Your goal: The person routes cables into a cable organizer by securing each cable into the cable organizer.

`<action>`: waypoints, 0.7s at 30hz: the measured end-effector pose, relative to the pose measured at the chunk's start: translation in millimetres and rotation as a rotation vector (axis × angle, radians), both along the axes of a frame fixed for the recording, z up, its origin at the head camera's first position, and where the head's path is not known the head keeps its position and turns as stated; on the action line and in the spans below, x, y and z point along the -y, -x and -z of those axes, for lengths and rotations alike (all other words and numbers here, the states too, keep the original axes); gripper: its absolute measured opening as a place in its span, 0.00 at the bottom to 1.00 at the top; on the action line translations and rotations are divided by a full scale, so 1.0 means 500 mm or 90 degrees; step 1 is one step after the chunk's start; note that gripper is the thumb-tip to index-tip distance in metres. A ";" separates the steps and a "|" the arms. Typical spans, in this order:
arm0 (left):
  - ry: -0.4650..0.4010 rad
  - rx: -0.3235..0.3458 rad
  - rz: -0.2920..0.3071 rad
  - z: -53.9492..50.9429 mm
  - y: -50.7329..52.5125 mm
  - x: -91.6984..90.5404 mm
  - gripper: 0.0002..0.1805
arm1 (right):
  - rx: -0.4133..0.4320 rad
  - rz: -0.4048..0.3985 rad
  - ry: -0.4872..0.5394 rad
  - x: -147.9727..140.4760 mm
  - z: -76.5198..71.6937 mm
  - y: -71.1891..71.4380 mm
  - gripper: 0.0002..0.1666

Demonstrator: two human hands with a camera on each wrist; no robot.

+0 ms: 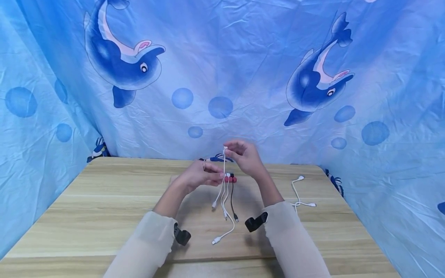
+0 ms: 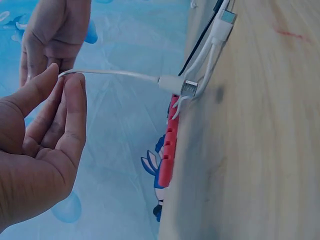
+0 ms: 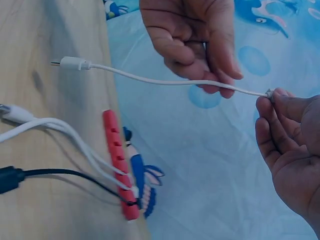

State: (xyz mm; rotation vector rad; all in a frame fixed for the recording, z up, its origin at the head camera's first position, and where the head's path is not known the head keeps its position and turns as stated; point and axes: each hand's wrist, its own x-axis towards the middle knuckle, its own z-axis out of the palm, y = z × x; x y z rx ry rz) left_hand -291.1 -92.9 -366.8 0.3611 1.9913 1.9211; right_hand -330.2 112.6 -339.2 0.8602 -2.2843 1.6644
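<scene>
A white cable [image 1: 224,164] hangs from my right hand [image 1: 245,156], whose thumb and fingertips pinch its USB plug [image 1: 225,148]. My left hand [image 1: 199,175] is lower, with thumb and fingers around that cable [image 3: 150,81]; its other plug [image 3: 75,63] dangles over the wood. In the left wrist view, my left hand [image 2: 50,145] is beside my right hand [image 2: 57,35]. A red slotted holder [image 3: 116,150] stands at the wooden edge, two white cables [image 3: 75,132] and a black cable [image 3: 65,172] in its slots at one end. Several slots are bare.
Another white cable [image 1: 297,193] lies crossed over itself on the right of the wooden table [image 1: 69,216]. A wooden board [image 1: 208,251] lies under my hands. Behind the table hangs a blue curtain [image 1: 243,58] with dolphins.
</scene>
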 end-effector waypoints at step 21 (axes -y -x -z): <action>0.018 0.037 -0.046 0.067 0.001 -0.016 0.10 | 0.101 0.006 -0.005 0.013 0.113 0.036 0.10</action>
